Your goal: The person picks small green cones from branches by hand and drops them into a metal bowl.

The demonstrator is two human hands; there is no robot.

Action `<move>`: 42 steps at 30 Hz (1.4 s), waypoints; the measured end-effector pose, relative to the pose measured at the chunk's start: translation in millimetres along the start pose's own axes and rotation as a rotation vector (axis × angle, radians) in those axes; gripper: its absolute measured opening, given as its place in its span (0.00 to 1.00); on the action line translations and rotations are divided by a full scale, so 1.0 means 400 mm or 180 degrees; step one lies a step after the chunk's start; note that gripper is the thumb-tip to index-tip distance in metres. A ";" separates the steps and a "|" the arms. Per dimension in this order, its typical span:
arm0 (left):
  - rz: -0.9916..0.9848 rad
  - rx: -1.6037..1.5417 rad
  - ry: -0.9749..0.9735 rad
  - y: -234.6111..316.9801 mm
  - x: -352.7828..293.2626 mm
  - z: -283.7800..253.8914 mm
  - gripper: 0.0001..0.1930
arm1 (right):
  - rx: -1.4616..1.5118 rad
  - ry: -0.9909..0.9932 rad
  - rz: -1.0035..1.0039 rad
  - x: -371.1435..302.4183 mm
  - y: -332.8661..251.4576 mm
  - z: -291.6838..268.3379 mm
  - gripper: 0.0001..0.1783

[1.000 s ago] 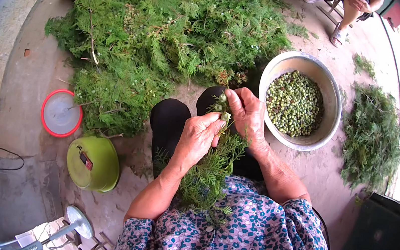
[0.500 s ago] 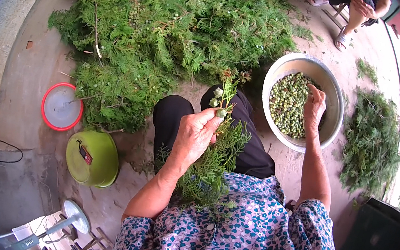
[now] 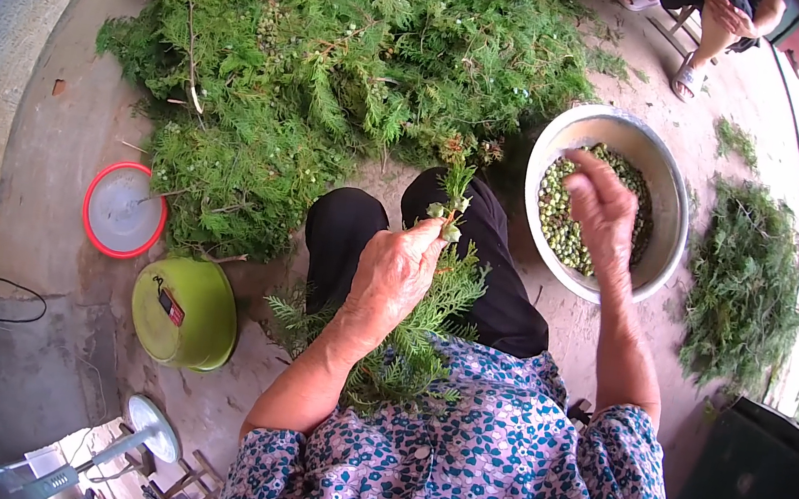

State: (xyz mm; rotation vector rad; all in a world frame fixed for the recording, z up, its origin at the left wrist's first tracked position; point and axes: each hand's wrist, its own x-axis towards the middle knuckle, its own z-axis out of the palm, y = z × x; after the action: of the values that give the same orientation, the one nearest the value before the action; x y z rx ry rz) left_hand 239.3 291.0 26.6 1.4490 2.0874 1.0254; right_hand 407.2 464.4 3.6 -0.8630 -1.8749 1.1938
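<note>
My left hand (image 3: 390,277) is closed around a leafy green conifer sprig (image 3: 451,297) above my lap. Pale green cones (image 3: 450,232) stick out just past its thumb and fingertips, and the lower foliage hangs back against my shirt. Over a wide metal basin (image 3: 673,181) on my right is my right hand (image 3: 604,214), thumb and forefinger apart, with nothing visible between them. The basin holds a layer of small green and brownish cones (image 3: 555,201), partly hidden by that hand.
A big heap of conifer branches (image 3: 344,60) spreads ahead of my knees. Right of the basin lies a smaller branch pile (image 3: 743,285). To my left are a red-rimmed lid (image 3: 120,251), an upturned green tub (image 3: 193,323) and a fan (image 3: 154,429). Another person's hands (image 3: 731,16) show at upper right.
My right hand has moved left across the basin toward the sprig, and its fingers have spread. The left hand has dipped and turned slightly, still holding the sprig.
</note>
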 end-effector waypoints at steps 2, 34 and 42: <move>-0.0163 0.0121 -0.0145 0.001 0.002 -0.004 0.08 | -0.0098 -0.0791 -0.0595 -0.025 -0.092 0.073 0.19; 0.0037 0.1197 -0.0208 -0.008 -0.038 -0.067 0.07 | 0.1789 0.0078 0.1669 0.015 -0.016 0.200 0.12; 0.0232 0.1807 -0.0173 -0.019 -0.047 -0.078 0.08 | 0.1273 -0.1517 0.0244 0.016 -0.097 0.220 0.18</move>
State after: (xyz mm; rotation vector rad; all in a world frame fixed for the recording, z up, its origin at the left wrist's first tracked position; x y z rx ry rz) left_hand 220.4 261.6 39.7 1.7917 2.4154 0.4133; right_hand 323.2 418.7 15.0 -0.4561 -1.8651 1.8691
